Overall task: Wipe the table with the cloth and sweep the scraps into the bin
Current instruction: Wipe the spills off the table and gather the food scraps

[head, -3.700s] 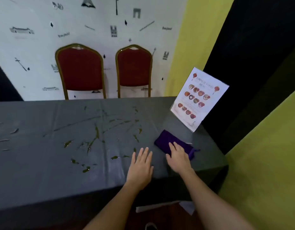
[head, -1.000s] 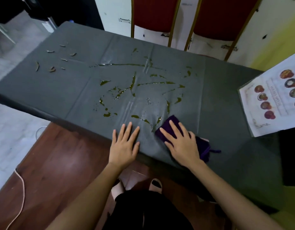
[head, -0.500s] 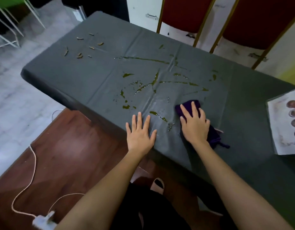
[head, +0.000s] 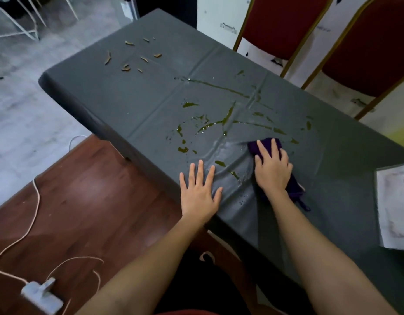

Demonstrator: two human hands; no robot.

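1. Fingers (head: 261, 151), right hand (head: 272, 173): lying straight, clutching nothing, pressing the cloth (head: 267, 144) flat on the table (head: 151, 98) beside the green spill (head: 228, 114).
2. Left hand (head: 198, 196): spreading flat, probably steadying me.
3. Scraps (head: 128, 64): waiting at the far end.

Cloth (head: 268, 143): dark purple, folded, flat on the table. Pressed under the straight fingers (head: 262, 149) of the right hand (head: 272, 171). One edge shows past the fingertips and a looped tail trails by the wrist.
Table (head: 119, 94): long, covered in a dark grey creased sheet, rucked just left of the fingers.
Spill (head: 227, 115): olive-green streaks and drops, just beyond and left of the fingers.
Scraps (head: 126, 68): small tan slivers, scattered far to the left, well apart from the fingers.
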